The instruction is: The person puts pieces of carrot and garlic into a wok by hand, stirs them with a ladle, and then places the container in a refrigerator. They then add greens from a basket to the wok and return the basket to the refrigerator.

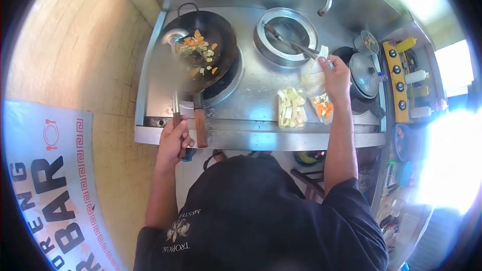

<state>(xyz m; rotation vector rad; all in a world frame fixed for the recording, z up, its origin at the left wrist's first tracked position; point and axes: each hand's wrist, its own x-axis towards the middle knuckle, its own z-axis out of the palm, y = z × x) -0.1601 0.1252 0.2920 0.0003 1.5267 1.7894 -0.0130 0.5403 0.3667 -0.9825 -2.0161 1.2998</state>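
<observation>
Within curled left hand (175, 138): ladle (175, 104), gripped by dark handle (176, 119); likely stiff, steadiest held there. Beyond that hand: black wok (223, 32), probably heavy, best taken by wooden handle (200, 128); vegetable pieces (200, 52) inside, orange and green, likely light, soft. Between closed fingertips of right hand (336, 76): pale scrap (324, 50), apparently pinched, flimsy-looking.

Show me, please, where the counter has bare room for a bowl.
Bare counter lies between the wok and pale vegetables, on the near side of the silver pot. Crowded: the right end, with orange pieces and a lidded pot.
</observation>
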